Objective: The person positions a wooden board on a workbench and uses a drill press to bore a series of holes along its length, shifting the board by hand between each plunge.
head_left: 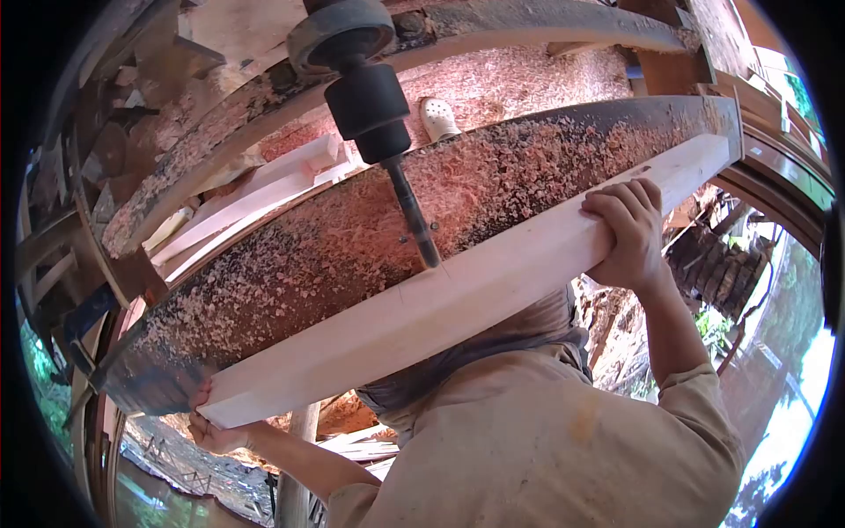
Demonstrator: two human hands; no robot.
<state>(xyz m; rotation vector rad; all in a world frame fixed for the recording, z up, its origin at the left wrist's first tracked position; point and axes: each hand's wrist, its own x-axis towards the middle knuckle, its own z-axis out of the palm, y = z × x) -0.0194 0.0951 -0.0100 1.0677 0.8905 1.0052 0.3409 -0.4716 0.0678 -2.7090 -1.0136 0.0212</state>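
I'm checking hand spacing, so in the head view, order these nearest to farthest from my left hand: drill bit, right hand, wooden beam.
1. Wooden beam, its left end in your left hand.
2. Drill bit, near the beam's middle.
3. Right hand, toward the beam's right end.

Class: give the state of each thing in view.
Pale squared wooden beam: held two-handed
Left hand: gripping the beam's end
Right hand: curled over the beam
Dark metal drill bit: tip at beam; spin unclear
Black cylindrical chuck: holding the bit
Long dark table: strewn with pinkish shavings
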